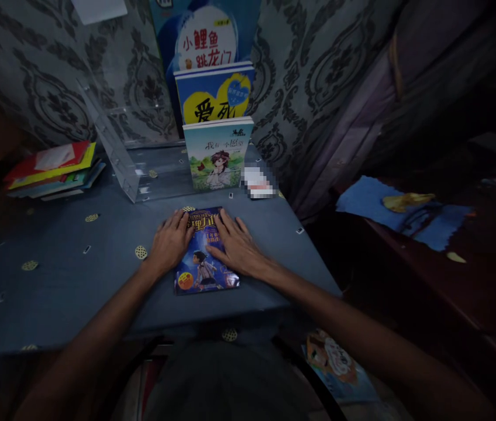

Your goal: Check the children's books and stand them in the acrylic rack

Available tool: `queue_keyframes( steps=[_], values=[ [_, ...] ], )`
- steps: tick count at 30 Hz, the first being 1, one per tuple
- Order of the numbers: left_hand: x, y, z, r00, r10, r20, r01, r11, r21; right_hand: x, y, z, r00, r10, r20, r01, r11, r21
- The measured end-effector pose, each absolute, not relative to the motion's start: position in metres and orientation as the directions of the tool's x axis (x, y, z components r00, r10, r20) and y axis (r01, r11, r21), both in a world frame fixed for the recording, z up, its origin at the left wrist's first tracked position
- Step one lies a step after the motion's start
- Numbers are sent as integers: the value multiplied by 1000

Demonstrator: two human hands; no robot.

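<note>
A dark blue book (206, 272) with a cartoon figure on its cover lies flat near the front edge of the table. My left hand (169, 241) rests along the book's left edge, fingers stretched out and pointing away from me. Across the right part of the cover lies my right hand (236, 242), flat, its thumb apart from the fingers. Neither hand grips the book; both cover parts of its cover. Just beyond, a light green book (217, 166) stands upright in front of a blue and yellow book (213, 96).
A clear acrylic stand (116, 146) holds the upright books, with a tall blue book (206, 35) at the back. Stacked books (55, 172) lie at the left. Right of the table, a blue cloth (401, 210) lies on a dark red surface (458, 292). Another book (338, 365) lies below the table.
</note>
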State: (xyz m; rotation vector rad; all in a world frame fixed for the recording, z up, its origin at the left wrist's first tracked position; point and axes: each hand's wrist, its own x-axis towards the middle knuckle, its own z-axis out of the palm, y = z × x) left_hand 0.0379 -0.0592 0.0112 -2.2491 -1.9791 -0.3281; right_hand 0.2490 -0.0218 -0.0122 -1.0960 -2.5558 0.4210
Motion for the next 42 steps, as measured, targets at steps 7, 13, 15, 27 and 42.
queue_keyframes(
  steps=[7, 13, 15, 27, 42],
  values=[
    [37, -60, 4, 77, 954, 291, 988, -113, 109, 261, -55, -10, -672, 719, 177, 627, 679, -382],
    [38, -63, -1, -14, 951, 308, 981, -46, 188, 270, -81, -12, -677, 702, 219, 615, 704, -354],
    [37, -65, -4, -35, 946, 321, 951, -68, 302, 270, -83, -13, -673, 703, 231, 618, 705, -348],
    [14, -46, -2, -370, 915, -164, -147, 116, 982, 276, -71, -55, -624, 705, 336, 619, 709, -338],
    [19, -85, 8, 10, 958, -288, -359, 272, 893, 293, -53, -53, -632, 757, 165, 513, 569, -643]
  ],
)
